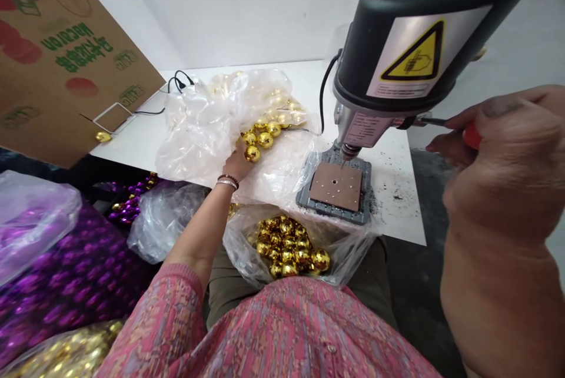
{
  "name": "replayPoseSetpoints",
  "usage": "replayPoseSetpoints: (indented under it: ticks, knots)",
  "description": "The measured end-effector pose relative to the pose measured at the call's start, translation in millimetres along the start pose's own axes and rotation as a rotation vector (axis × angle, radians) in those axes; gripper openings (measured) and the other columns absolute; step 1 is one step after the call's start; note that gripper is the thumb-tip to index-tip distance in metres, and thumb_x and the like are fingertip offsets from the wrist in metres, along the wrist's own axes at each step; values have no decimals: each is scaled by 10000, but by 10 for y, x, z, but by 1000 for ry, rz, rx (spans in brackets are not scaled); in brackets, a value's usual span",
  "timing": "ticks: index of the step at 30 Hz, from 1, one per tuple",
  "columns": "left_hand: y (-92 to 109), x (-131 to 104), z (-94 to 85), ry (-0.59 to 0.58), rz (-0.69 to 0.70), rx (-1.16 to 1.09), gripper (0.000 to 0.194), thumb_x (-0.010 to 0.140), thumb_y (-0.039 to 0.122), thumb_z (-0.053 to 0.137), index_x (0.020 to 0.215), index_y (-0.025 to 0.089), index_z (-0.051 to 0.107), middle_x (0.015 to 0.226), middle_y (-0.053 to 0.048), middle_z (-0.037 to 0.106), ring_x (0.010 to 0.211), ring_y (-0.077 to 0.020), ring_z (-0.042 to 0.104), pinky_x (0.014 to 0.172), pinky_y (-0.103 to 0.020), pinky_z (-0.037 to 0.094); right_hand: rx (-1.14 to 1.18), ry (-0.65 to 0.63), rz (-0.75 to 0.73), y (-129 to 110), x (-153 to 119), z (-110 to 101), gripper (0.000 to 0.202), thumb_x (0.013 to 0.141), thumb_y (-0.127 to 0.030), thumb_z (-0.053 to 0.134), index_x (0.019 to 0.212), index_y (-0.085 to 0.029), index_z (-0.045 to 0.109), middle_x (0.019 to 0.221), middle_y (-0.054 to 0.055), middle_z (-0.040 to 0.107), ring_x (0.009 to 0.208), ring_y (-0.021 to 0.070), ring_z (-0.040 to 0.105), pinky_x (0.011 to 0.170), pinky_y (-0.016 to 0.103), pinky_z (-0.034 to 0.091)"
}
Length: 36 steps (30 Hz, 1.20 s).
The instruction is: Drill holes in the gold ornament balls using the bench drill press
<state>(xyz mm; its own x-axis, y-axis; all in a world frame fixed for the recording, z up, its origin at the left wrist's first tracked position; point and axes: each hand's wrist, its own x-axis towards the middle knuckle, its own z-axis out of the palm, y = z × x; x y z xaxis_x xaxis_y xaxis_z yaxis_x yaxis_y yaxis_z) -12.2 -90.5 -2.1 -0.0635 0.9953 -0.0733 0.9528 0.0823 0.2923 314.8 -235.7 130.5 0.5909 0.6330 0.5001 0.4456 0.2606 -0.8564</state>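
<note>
My left hand [237,165] reaches to the near edge of a pile of shiny gold ball ornaments [265,140] in an opened clear plastic bag [194,136]. Its fingers curl against a gold ball [252,154] and are partly hidden by it. At the right, my right hand [507,154] is closed round the lever of a black bench drill press [424,54], with a red knob [472,134] showing between the fingers. Under the chuck [351,151], a brown square plate [335,186] with a small dark hole lies on the drill's grey base [304,201].
Another clear bag [241,242] of gold balls [286,245] rests at my lap. Dark shavings [392,183] litter the white table [410,213]. At left stand a cardboard box [66,60] and bags of purple ornaments [75,266]. A black cable [324,89] runs behind the drill.
</note>
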Motion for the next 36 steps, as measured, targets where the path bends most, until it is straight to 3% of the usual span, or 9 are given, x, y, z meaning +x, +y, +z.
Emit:
replayPoseSetpoints:
  ticks: [4, 8, 12, 15, 20, 25, 29, 33, 36]
  knots:
    - [117, -17, -4, 30, 129, 93, 627, 828, 254, 623, 1439, 198, 494, 1330, -172, 593, 1204, -329, 582, 1004, -395, 462, 32, -8, -10, -19, -13, 3, 247, 869, -223, 450, 694, -123, 594, 641, -53, 549, 573, 10, 531, 552, 234, 366]
    - [232, -84, -15, 22, 248, 181, 541, 835, 353, 653, 1353, 212, 581, 1368, -158, 550, 1225, -329, 549, 1004, -393, 456, 65, -7, -54, 25, -20, 2, 224, 869, -245, 487, 708, -124, 586, 628, -46, 550, 563, 22, 532, 524, 212, 354]
    - [335, -147, 24, 21, 364, 315, 566, 844, 253, 619, 1404, 219, 543, 1406, -171, 526, 1260, -372, 519, 1032, -480, 420, 84, 5, -82, 85, -22, 2, 198, 867, -249, 493, 735, -120, 564, 634, -48, 555, 537, 26, 524, 511, 212, 359]
    - [366, -130, 61, 4, 346, 257, 582, 805, 226, 657, 1375, 179, 549, 1330, -195, 576, 1205, -375, 557, 1001, -494, 441, 98, -10, -103, 128, -30, -3, 204, 878, -268, 508, 747, -117, 550, 634, -54, 549, 529, 13, 509, 516, 190, 357]
    - [380, -217, 102, -118, 397, -471, 561, 735, 277, 725, 1256, 157, 552, 1140, -113, 660, 1000, -230, 620, 903, -366, 510, 44, -46, -122, 185, -43, -25, 267, 896, -356, 538, 787, -113, 551, 677, -57, 565, 574, -1, 524, 528, 141, 371]
    - [498, -645, 138, -433, 435, -1274, 668, 591, 240, 834, 1185, 253, 529, 1211, -54, 629, 971, -188, 643, 805, -295, 524, 63, -45, -133, 175, -46, -20, 243, 900, -327, 533, 787, -113, 545, 732, -52, 588, 561, -3, 539, 528, 145, 401]
    - [652, -963, 177, -667, 300, -1623, 677, 559, 327, 830, 1182, 273, 572, 1206, -67, 648, 833, -179, 659, 672, -285, 495, 65, -44, -166, 183, -62, -15, 252, 915, -332, 516, 799, -110, 539, 714, -45, 581, 569, 5, 543, 531, 153, 396]
    - [813, -1149, 251, -691, 83, -1849, 633, 676, 554, 696, 1216, 237, 603, 994, -76, 697, 584, -84, 517, 551, -247, 418, 69, -42, -170, 208, -80, -18, 277, 918, -360, 518, 805, -109, 537, 687, -46, 556, 557, 7, 527, 534, 166, 391]
    - [927, -1234, 306, -709, -65, -1926, 499, 748, 571, 635, 1049, 174, 640, 894, -72, 697, 544, -59, 477, 516, -212, 400, 84, -39, -149, 201, -90, -17, 260, 910, -353, 525, 799, -118, 525, 689, -46, 559, 551, 13, 528, 528, 171, 386]
